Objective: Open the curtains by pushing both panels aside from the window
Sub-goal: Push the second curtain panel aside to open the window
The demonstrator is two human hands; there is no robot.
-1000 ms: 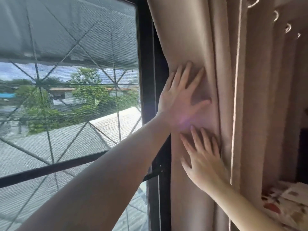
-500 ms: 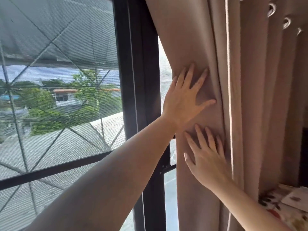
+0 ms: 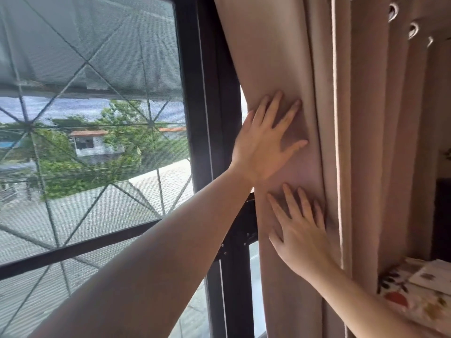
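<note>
The step in hand looks like pushing the right-hand curtain panel (image 3: 280,57) off the glass toward the right of the frame. To do it well, the push should probably run sideways along the rail rather than into the cloth, so the rings (image 3: 393,11) at upper right slide instead of binding. Keeping both palms flat and moving together would gather the folds evenly; pressing only at mid height risks bowing the fabric while the top stays put. A narrow strip of glass at centre, just right of the dark window frame (image 3: 207,118), is partly covered by the panel's edge, so a little more travel seems needed.

The left hand (image 3: 262,142) sits at centre frame, flat on the curtain, fingers spread wide and pointing up and right, thumb out toward the folds, gripping nothing. Its forearm runs in a long diagonal from the lower left. The right hand (image 3: 297,232) lies just below it, also flat and spread, fingertips tucked against a deeper fold, holding nothing; its forearm enters from the lower right. The two hands are close but not touching.

The curtain fills the right half of the frame, bunched in vertical folds. The window (image 3: 92,142) with its mesh and crossed bars takes the left half. A floral cloth (image 3: 419,293) shows at lower right. No second panel is in view.
</note>
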